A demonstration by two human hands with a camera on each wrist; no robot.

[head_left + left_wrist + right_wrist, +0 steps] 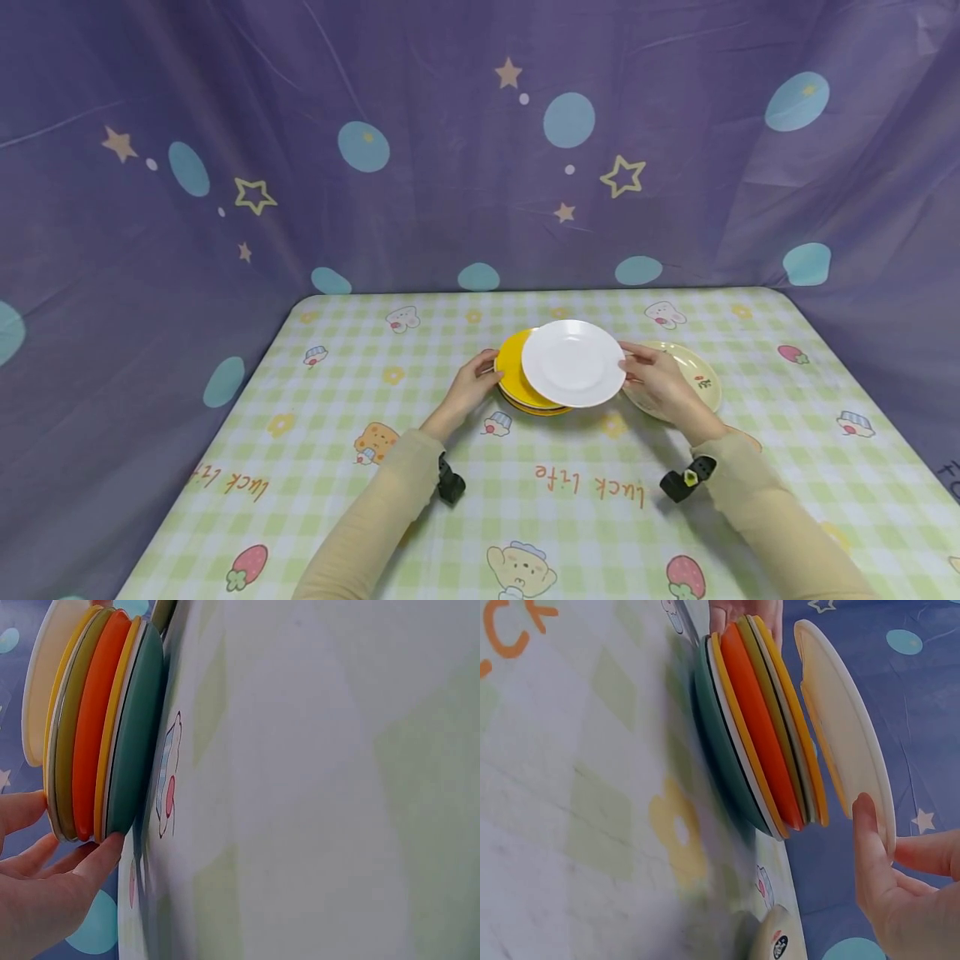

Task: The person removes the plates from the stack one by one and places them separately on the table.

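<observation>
In the head view we see a smooth, round white plate (573,364) just right of the frame's centre, its shallow middle catching a soft sheen. Our right hand (660,385) pinches its right rim, thumb and fingers on opposite faces. The plate overlaps a stack of plates (513,367); the right wrist view shows a gap between them on the near side.

Our left hand (471,383) pinches the stack at its left edge, with fingertips on its upper and lower rims. The layers have thin, rounded edges: yellow on top, then olive, orange, yellow and white, with a curved dark green underside. We cannot tell whether they are ceramic or plastic.

To the right, a pale yellow plate (693,375) with a small printed design lies on the table (585,542), partly covered by our right hand. The white plate hides much of the stack's yellow top. A green-and-white checked cover with cartoon prints spreads over the table, and behind it hangs a creased purple curtain (450,83) with stars and blue ovals. Our 2 sleeves (375,508) are pale and softly wrinkled.
</observation>
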